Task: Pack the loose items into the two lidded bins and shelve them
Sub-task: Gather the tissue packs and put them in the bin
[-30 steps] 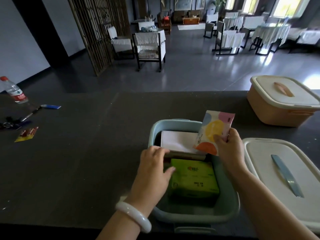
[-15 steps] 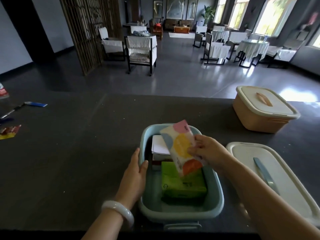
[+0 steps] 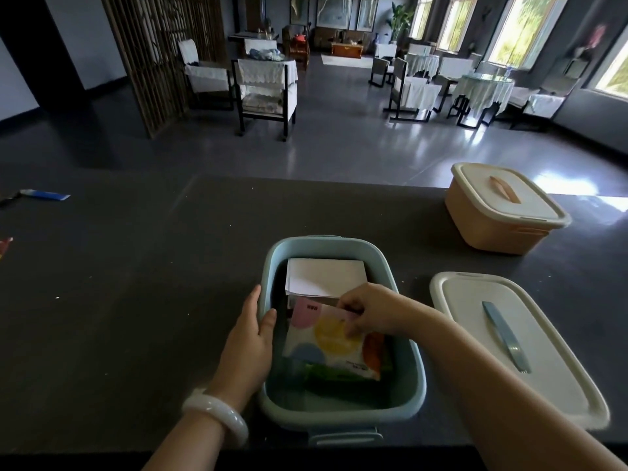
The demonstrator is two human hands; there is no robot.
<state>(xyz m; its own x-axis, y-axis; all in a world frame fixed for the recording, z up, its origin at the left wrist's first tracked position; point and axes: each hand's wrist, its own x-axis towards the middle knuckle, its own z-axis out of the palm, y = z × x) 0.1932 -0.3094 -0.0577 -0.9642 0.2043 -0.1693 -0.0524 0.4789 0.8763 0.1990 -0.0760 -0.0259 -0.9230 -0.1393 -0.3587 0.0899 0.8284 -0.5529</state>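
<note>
A light blue bin stands open on the dark table in front of me. Inside lie a white paper packet at the far end and a green pack, mostly covered by a colourful tissue pack lying flat on it. My right hand pinches the colourful pack's far edge inside the bin. My left hand grips the bin's left rim, thumb inside. The bin's white lid with a blue handle lies to the right. An orange bin with its lid on stands at the back right.
A blue tube lies near the table's left edge, with a red and yellow packet cut off by the frame below it. Beyond the table are a grey floor, chairs and covered tables.
My right hand has lowered the colourful pack from upright above the bin to flat on the green pack. My left hand moved from inside the bin to its left rim.
</note>
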